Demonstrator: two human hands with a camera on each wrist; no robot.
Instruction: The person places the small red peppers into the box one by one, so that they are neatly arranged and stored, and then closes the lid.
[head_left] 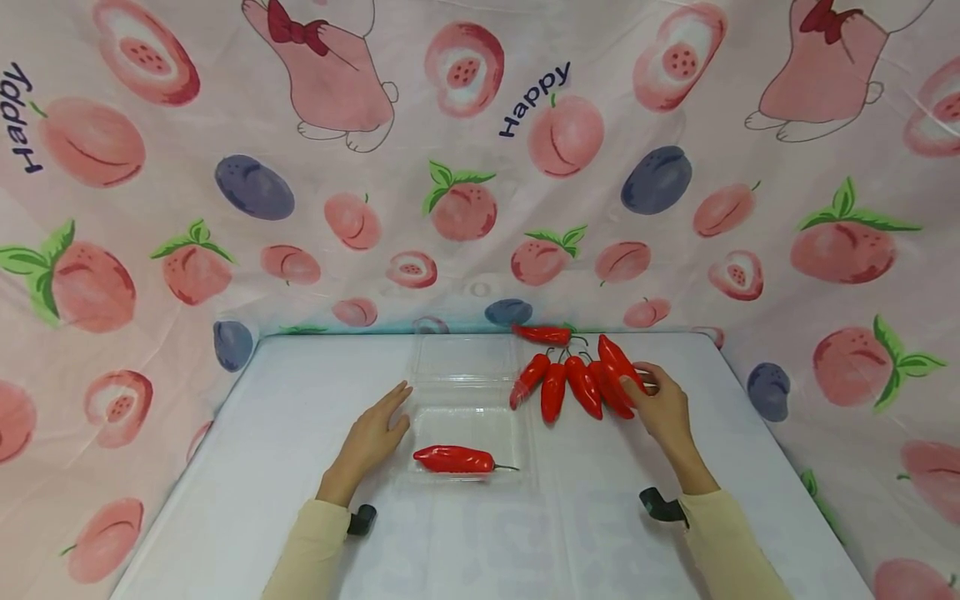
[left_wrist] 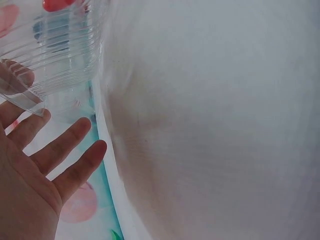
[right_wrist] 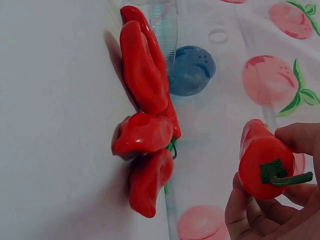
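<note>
A clear plastic clamshell box [head_left: 465, 425] stands with its lid [head_left: 466, 358] folded back. One red chili pepper [head_left: 453, 458] lies across the front of its base, its stem pointing right. My left hand [head_left: 372, 439] is at the box's left side with fingers spread; the left wrist view shows some fingers [left_wrist: 65, 145] by the box's edge, and whether they touch it I cannot tell. My right hand [head_left: 666, 408] grips another red pepper [right_wrist: 265, 167] between thumb and fingers, its green stem towards the wrist. That pepper is held up beside several red peppers [head_left: 582, 386] on the table.
One more red pepper [head_left: 543, 335] lies sideways at the table's back edge, behind the row. The white table [head_left: 247, 467] meets a hanging cloth [head_left: 480, 150] printed with fruit. A dark strap piece [head_left: 663, 505] shows at my right wrist.
</note>
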